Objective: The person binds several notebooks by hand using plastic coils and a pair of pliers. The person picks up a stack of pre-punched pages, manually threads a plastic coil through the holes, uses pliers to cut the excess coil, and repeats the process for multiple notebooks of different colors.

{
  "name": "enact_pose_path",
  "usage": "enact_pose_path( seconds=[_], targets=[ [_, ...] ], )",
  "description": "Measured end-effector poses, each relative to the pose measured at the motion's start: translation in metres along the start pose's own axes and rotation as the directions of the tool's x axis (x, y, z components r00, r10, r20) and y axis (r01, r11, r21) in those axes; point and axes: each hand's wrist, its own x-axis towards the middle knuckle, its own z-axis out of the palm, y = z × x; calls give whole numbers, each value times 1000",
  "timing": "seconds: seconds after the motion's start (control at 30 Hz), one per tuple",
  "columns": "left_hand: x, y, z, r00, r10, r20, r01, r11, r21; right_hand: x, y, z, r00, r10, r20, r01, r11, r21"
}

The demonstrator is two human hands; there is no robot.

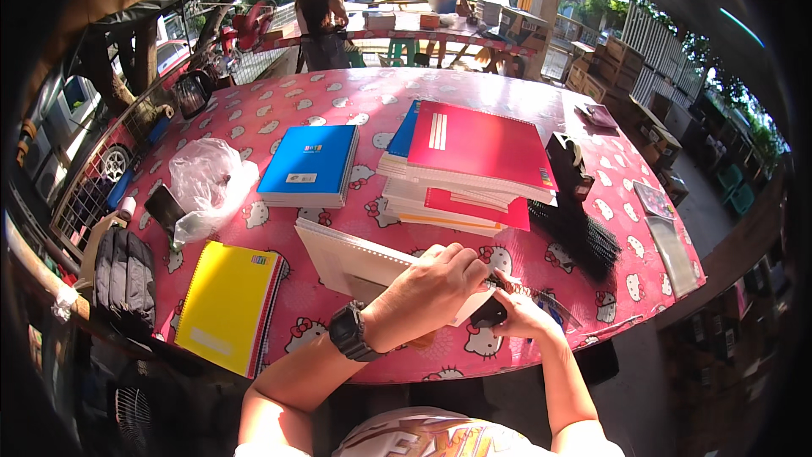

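My left hand [436, 286], with a black watch on its wrist, is closed on the upper right part of an unbound notebook [355, 256]. The notebook stands tilted on its edge, pale page outward, with a row of punched holes along the top. My right hand [523, 315] is closed at the notebook's right end, around a dark spiral coil [520, 289] that sticks out to the right. A small black thing [489, 313] shows between the hands; I cannot tell what it is. Loose black coils [588, 241] lie in a heap beyond my right hand.
Red notebooks [482, 142] are piled mid-table; blue notebooks [309, 161] lie left of them. A yellow spiral notebook [228, 305], a plastic bag [207, 182] and a phone [163, 210] are at left. A black device [568, 167] stands right. Two people sit at a far table.
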Motion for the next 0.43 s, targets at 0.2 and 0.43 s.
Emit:
enact_pose_path(
  seconds=[0.2, 0.43],
  targets=[
    [-4, 3, -2, 969, -148, -200, 166, 983, 78, 18, 5, -13, 936, 80, -342, 166, 757, 632],
    [-42, -9, 26, 879, -267, -396, 351, 923, 157, 46, -50, -57, 778, -582, -236, 367, 116, 923]
  ],
)
